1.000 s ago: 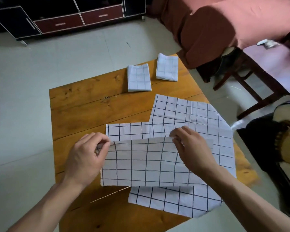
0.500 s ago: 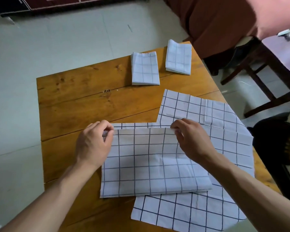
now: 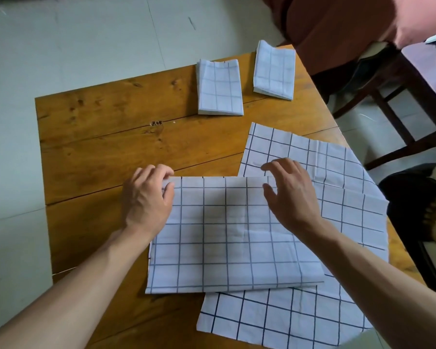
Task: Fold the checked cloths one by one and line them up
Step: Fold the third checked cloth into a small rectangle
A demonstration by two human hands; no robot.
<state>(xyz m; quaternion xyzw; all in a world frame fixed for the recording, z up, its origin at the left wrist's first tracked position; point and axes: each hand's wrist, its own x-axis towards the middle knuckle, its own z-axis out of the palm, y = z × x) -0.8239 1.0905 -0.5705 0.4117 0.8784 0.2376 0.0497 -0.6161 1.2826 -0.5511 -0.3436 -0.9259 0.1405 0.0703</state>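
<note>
table (image 3: 106, 147): wooden, carrying every cloth listed below.

unfolded cloth (image 3: 337, 197): checked, flat, at the right, partly under the half-folded one, one corner past the table edge; untouched, judged next in turn.

half-folded cloth (image 3: 224, 235): since half a second ago its far edge has been laid down onto the layer beneath; first fold judged complete, further folds due. lies between and under the hands.

folded cloths, two (image 3: 219, 89) and (image 3: 275, 71): side by side at the far edge, the line begun.

left hand (image 3: 146, 200): fingers curled, pinching the far left corner.

right hand (image 3: 290, 195): has let go; fingers spread and relaxed, over the far right edge; contact cannot be told.
</note>
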